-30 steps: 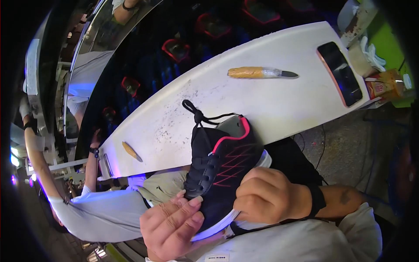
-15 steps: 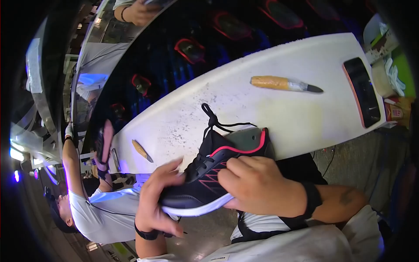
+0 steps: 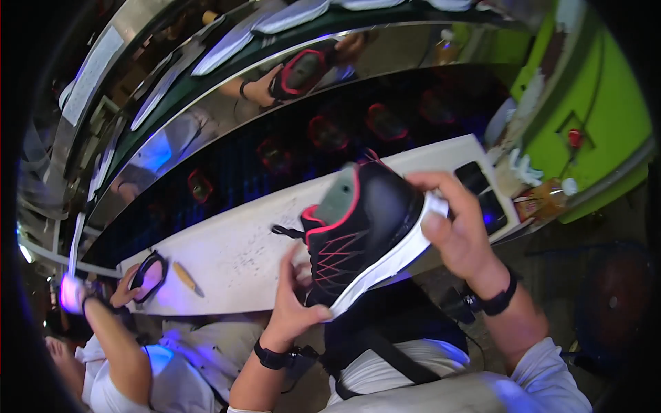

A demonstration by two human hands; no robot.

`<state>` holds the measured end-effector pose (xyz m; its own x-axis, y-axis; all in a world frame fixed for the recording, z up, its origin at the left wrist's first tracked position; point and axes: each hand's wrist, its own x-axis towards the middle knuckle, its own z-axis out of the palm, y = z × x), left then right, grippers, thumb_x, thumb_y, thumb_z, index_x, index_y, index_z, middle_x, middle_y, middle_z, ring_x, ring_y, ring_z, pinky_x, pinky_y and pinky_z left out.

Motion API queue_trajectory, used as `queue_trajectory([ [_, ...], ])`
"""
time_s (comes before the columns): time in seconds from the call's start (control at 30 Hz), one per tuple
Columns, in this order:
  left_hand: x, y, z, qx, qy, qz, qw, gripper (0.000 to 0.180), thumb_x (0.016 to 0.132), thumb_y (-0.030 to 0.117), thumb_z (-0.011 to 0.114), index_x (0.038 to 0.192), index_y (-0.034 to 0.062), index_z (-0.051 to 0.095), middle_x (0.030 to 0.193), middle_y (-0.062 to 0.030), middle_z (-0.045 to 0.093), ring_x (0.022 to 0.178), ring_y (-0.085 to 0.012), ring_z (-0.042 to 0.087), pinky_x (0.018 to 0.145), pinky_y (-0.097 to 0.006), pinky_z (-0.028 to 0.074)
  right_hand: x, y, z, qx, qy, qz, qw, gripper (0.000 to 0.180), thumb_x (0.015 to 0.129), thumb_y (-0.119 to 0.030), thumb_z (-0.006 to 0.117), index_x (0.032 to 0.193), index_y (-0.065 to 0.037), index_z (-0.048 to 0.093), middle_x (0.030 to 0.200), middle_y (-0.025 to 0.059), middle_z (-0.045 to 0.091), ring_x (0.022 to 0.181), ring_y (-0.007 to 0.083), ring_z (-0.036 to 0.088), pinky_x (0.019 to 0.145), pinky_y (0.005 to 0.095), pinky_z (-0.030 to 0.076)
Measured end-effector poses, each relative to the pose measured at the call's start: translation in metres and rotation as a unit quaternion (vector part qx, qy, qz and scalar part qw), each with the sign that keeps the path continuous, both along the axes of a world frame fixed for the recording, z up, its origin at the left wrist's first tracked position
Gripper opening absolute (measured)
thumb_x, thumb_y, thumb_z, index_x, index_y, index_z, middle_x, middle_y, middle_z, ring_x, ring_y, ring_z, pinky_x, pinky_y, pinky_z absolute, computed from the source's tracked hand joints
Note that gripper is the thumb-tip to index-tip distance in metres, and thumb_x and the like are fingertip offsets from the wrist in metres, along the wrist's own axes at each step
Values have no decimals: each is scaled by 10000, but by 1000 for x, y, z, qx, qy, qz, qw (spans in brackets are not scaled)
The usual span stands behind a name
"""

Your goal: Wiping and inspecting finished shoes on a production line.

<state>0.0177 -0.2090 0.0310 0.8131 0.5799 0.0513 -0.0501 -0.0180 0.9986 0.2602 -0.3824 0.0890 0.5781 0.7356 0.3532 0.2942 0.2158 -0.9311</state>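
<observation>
From the head camera, you hold a black shoe [image 3: 361,230] with pink trim (white sole) above the white table [image 3: 227,261]. Your left hand [image 3: 292,306] clasps its toe; your right hand [image 3: 458,230] wraps its heel. A phone [image 3: 485,196] lies nearby.

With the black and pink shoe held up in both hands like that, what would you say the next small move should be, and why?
Probably a slight roll of the shoe to bring its white sole edge into view. The right hand grips the heel end, the left hand pinches the toe end, and it hangs tilted above the white bench, so both hands are placed to turn it.
</observation>
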Motion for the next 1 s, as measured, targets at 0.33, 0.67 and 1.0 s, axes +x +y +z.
queue_trajectory([
  [0.33,87,24,152,466,142,-51,872,738,536,311,975,1080,-30,611,796,-160,705,718,-292,731,691,-363,581,-11,69,11,125,102,148,976,973,934,-783,372,1589,-69,277,1438,149,453,1308,201,444,1128,338,323],
  [0.67,66,60,130,372,163,-46,913,668,545,217,937,1083,-50,644,876,-118,730,801,-173,707,765,-316,569,-24,103,1,215,243,7,946,455,980,-364,576,1289,-31,558,1079,110,647,973,183,624,883,326,506],
  [1.0,44,70,104,316,137,-9,939,648,546,238,932,1058,-35,643,883,-104,728,813,-162,703,780,-309,558,-30,116,-11,268,389,40,881,377,955,-290,549,1253,-61,581,1132,130,621,1008,246,640,901,391,542],
])
